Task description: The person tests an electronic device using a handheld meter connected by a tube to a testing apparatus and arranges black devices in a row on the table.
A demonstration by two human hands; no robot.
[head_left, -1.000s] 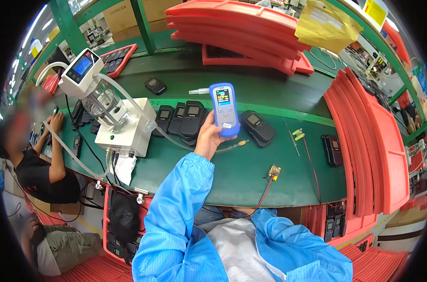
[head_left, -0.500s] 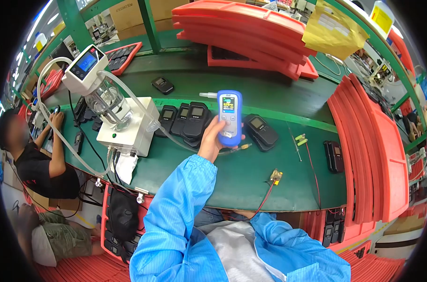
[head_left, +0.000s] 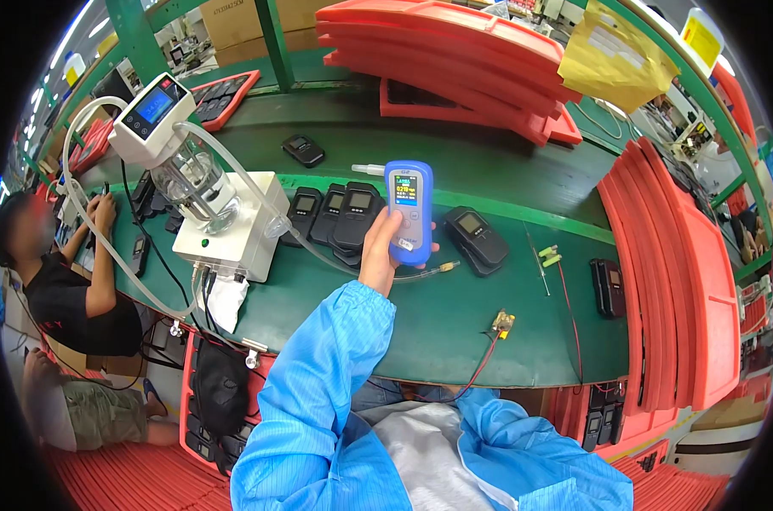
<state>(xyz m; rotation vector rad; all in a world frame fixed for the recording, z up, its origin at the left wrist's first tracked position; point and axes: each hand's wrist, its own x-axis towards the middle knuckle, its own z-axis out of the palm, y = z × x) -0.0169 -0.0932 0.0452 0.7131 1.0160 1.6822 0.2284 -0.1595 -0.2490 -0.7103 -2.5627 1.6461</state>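
Note:
My left hand is wrapped round a blue-and-grey handheld breathalyzer, held upright above the green bench. Its small colour screen is lit, and a clear mouthpiece sticks out from its upper left side. My thumb lies on the front near the buttons. Behind my hand, a clear tube runs from the white machine with a glass jar and ends in a brass-coloured tip. Black handheld devices stand left of the hand, others right of it. My right sleeve reaches toward my lap; the right hand is hidden.
Red trays are stacked at the back and on the right. A small circuit piece on red wires and green cells lie on the bench. Another person sits at the left end.
The breathalyzer has shifted slightly left and its thumb grip has moved a little higher toward the buttons. The view has shifted slightly; the bench items stay in place.

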